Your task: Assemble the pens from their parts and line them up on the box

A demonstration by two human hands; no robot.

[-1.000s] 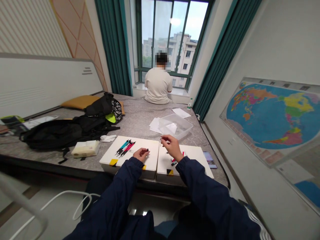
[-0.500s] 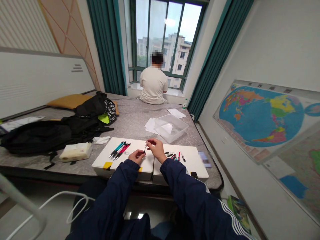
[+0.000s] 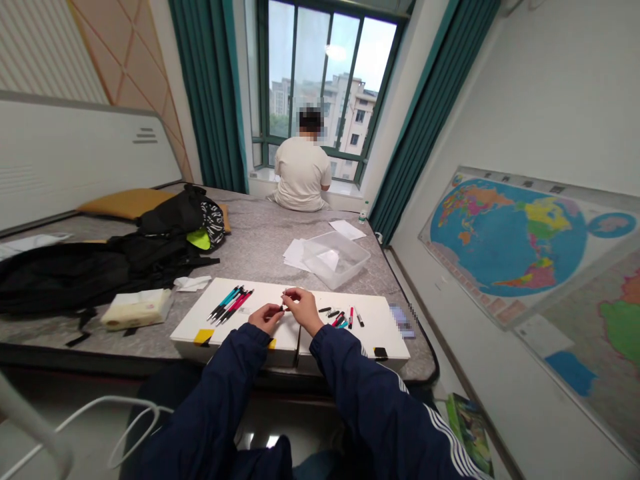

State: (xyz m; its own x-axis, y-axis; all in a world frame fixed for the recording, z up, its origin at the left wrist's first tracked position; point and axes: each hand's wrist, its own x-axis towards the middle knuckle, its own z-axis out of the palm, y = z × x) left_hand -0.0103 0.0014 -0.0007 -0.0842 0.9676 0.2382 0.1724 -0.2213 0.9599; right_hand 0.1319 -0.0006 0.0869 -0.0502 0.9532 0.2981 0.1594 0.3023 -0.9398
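Above the left white box (image 3: 200, 312), my two hands are close together. My left hand (image 3: 267, 319) pinches a small black pen part (image 3: 282, 308). Thumb and fingertips of my right hand (image 3: 303, 310) are closed on a thin pen refill (image 3: 285, 292), held upright over the black part; fingers hide most of both pieces. Several assembled pens (image 3: 231, 305), turquoise, black and red, lie side by side on the left box. On the right white box (image 3: 383, 323) are loose black, red and turquoise pen parts (image 3: 341, 317), to the right of my right hand.
Beyond the boxes stand a clear plastic bin (image 3: 345, 263) and white papers (image 3: 295, 253). A tissue pack (image 3: 136, 309) and a black backpack (image 3: 65, 273) lie left on the grey bed surface (image 3: 255, 230). A person (image 3: 301, 170) sits facing the window. A phone-like item (image 3: 403, 321) is beside the right box.
My hands have drawn closer together, and less of the thin refill shows between them. The whole view has shifted slightly; the pens and loose parts lie as before.
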